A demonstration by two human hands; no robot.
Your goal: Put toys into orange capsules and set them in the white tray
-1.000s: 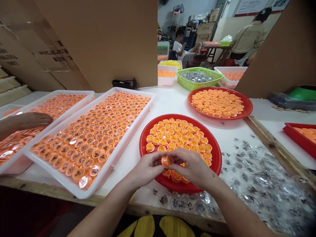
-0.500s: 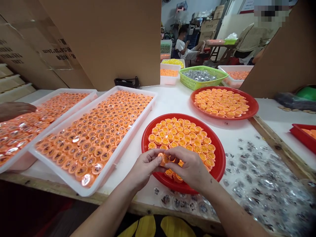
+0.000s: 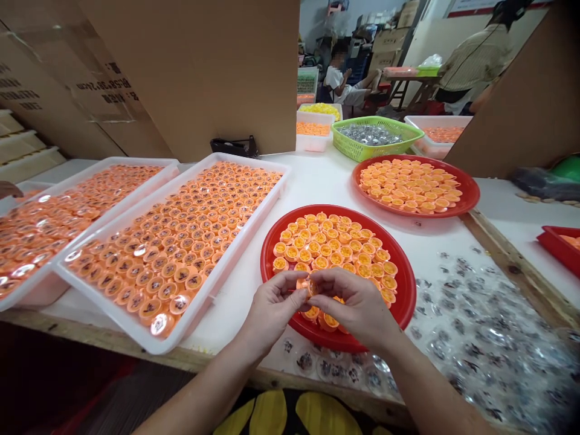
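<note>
This place is a small workshop, maybe a little factory for handwork. On the white counter stand long white trays with very many round orange plastic pieces, laid in rows. Big cardboard sheets stand around the counter, and a green plastic basket is full of small clear parts. In the back are stacked cartons, one person and another person.
</note>
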